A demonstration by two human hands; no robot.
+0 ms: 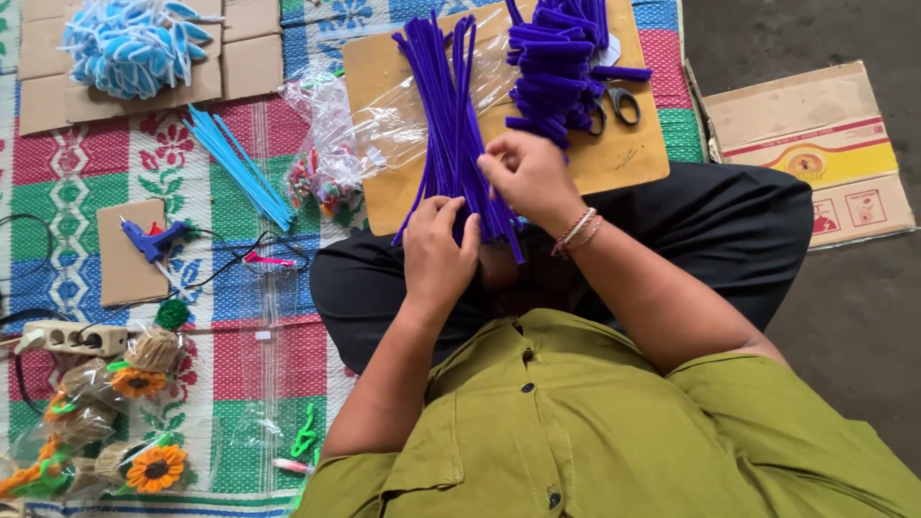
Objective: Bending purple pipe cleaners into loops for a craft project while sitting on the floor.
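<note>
Purple pipe cleaners [451,125] lie bundled on the brown board [614,158] at the lap; left hand [436,254] pinches their lower ends, right hand [526,176] plucks 1 stem; sorting seems underway; separating cleanly needs a light pull.

A woven plastic floor mat [86,163] in red, green and blue flower checks spreads out to the left of the hands — to their right, bare grey concrete floor [854,317] under soft, even daylight, with no hard shadows.
</note>
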